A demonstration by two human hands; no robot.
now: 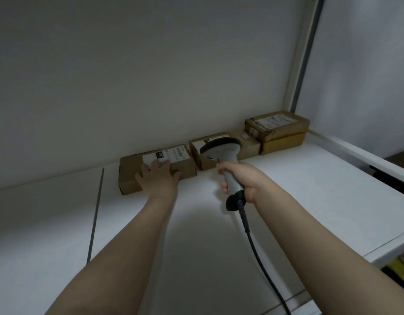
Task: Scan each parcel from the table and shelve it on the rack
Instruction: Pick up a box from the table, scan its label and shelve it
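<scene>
A brown cardboard parcel (130,176) with a white label lies on the white shelf (310,189) against the back wall. My left hand (157,178) rests flat on its top and front, fingers straight. My right hand (244,178) grips the handle of a grey barcode scanner (221,151), whose head hangs over a second brown parcel (201,160) just to the right. A dark cable (260,258) runs from the scanner's base towards me.
Further right along the wall sit a small brown parcel (251,148) and two stacked brown parcels (278,128). A grey upright post (307,53) stands at the shelf's right end. A dark seam (95,214) crosses the shelf on the left.
</scene>
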